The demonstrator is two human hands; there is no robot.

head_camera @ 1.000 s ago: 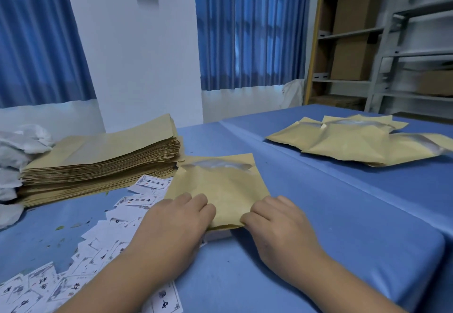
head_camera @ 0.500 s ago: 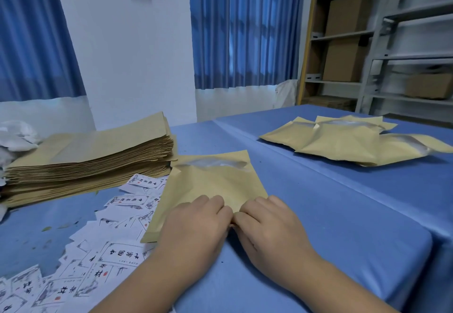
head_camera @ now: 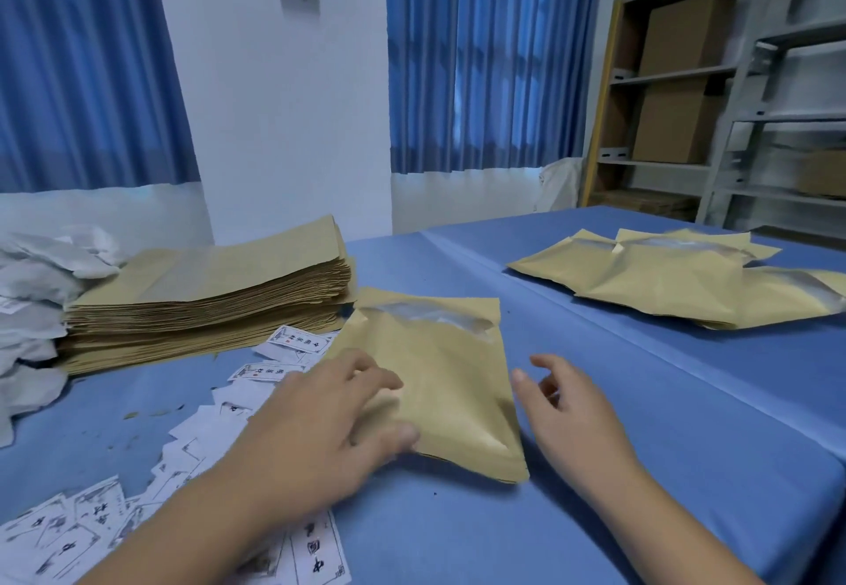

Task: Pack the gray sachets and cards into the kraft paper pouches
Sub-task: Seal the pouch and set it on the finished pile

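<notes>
Left hand [head_camera: 329, 419] spreads flat on the near-left corner of a puffy kraft pouch [head_camera: 439, 378] mid-surface [head_camera: 641, 447], gripping nothing, while the right hand [head_camera: 572, 406] hangs loose and empty just beside its right edge. A few filled pouches [head_camera: 664, 282] lie at 2 o'clock. The tall stack of flat pouches [head_camera: 206, 291] at 10, gray sachets [head_camera: 32, 291] at 9 and scattered cards [head_camera: 192, 447] at 8 suggest plenty left.

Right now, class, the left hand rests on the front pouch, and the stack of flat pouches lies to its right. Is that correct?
No. The head view shows the stack of flat pouches lying to the left of the front pouch, not the right. The left hand does rest on that pouch.
</notes>
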